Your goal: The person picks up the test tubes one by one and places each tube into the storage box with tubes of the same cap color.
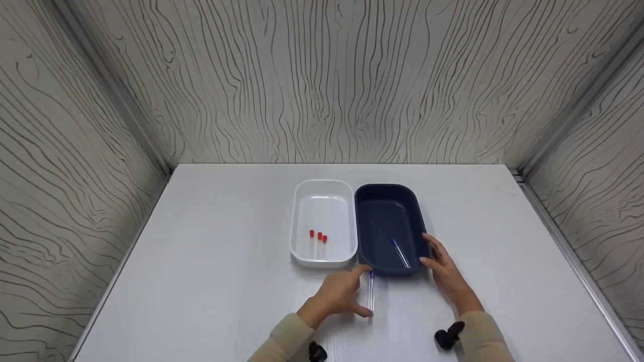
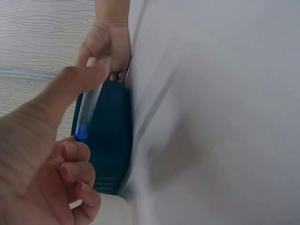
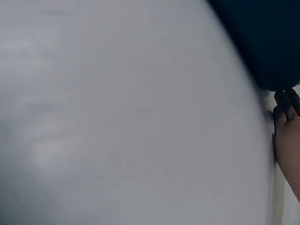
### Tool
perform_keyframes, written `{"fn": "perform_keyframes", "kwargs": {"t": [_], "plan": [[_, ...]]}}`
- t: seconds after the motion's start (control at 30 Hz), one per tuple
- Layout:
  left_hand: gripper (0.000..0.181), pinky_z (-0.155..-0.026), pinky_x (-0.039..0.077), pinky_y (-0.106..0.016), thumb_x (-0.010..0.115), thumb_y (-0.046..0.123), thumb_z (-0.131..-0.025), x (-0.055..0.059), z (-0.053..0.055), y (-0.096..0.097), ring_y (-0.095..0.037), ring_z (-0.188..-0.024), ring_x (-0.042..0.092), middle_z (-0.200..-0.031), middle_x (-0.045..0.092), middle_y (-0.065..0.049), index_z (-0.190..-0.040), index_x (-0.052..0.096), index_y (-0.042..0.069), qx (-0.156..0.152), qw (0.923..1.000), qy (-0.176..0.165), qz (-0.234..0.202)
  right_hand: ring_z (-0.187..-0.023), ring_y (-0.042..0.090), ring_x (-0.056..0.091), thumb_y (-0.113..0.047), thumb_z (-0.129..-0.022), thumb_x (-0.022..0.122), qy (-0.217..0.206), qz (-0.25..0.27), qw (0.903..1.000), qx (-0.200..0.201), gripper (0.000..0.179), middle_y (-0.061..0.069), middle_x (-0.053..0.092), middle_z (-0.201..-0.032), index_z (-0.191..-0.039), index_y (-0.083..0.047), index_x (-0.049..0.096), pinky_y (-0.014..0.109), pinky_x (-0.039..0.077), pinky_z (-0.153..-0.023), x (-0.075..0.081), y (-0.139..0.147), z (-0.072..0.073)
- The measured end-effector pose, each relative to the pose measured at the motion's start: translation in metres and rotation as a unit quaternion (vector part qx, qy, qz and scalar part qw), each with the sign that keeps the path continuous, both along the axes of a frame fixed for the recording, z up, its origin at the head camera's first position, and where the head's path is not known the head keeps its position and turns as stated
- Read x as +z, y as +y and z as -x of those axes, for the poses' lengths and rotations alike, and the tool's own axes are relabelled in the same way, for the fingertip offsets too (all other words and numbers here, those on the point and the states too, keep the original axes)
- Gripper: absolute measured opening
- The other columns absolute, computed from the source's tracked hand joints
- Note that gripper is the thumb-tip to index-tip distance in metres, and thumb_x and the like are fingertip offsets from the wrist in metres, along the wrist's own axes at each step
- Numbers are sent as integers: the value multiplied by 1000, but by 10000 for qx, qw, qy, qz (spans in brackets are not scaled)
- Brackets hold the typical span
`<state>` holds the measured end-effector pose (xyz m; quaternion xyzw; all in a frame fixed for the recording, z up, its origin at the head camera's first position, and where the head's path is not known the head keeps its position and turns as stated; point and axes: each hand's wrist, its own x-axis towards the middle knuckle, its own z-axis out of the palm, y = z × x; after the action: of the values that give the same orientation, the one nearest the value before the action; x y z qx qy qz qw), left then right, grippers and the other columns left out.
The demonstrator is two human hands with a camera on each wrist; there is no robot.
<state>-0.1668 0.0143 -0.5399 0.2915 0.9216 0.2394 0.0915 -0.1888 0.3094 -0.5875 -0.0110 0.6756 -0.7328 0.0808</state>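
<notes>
My left hand (image 1: 338, 290) pinches a clear tube with a blue cap (image 1: 371, 296) between thumb and index finger, one at each end, just in front of the dark blue tray (image 1: 387, 192). In the left wrist view the tube (image 2: 89, 108) has its blue cap toward the index finger; the other fingers are curled beneath. My right hand (image 1: 449, 276) touches the dark tray's near right corner, thumb and fingertips at its rim and outer side. Inside that tray lies another blue-capped tube (image 1: 401, 254).
To the left, side by side with the dark tray, stands a white tray (image 1: 324, 184) with three red-capped tubes (image 1: 318, 246) lying near its front end. Both trays sit on a white table (image 1: 216, 226) enclosed by wood-grain patterned walls (image 1: 322, 90).
</notes>
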Motion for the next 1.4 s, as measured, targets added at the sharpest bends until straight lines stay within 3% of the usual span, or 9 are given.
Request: {"fn": "perform_keyframes", "kwargs": {"t": [0.23,0.47,0.7,1.13,1.4], "plan": [[90,-54,33,-16,90,43,-58,12,-2,-1,-2,-63,39,-78,57,6,-134,47,21,-33,9999,-130,-92,-149,33,-23,-4,-95,51,14,-7,10000,2,67,16,-17,-163,-152,-8,16,55,-16,-120,0,0,0],[93,-56,35,-16,90,41,-60,22,4,1,-2,-64,41,-89,65,-2,-139,44,19,56,9990,-300,-327,-151,32,-18,-4,-95,52,-65,-92,9999,-48,68,14,-14,-163,-152,-9,16,53,-13,-121,0,0,0],[94,-58,39,-15,89,43,-62,27,11,2,-2,-66,45,-88,67,-2,-140,43,17,29,9993,-9,-385,-150,32,-22,-6,-96,51,-94,-118,9999,3,67,13,-16,-163,-153,-11,16,55,-16,-120,-1,1,-1],[93,-54,33,-14,88,46,-62,35,32,15,-2,-62,40,-75,56,6,-138,44,16,181,9983,377,-399,-150,33,-23,-5,-96,50,-141,-193,9997,-53,66,14,-17,-163,-152,-10,15,55,-16,-120,-1,1,1],[92,-56,31,-15,87,45,-64,36,41,26,-3,-63,38,-73,49,7,-140,43,17,323,9966,112,-751,-151,37,-14,-3,-95,51,-106,-205,9996,-139,66,17,-11,-163,-152,-9,17,56,-10,-121,0,0,1]]}}
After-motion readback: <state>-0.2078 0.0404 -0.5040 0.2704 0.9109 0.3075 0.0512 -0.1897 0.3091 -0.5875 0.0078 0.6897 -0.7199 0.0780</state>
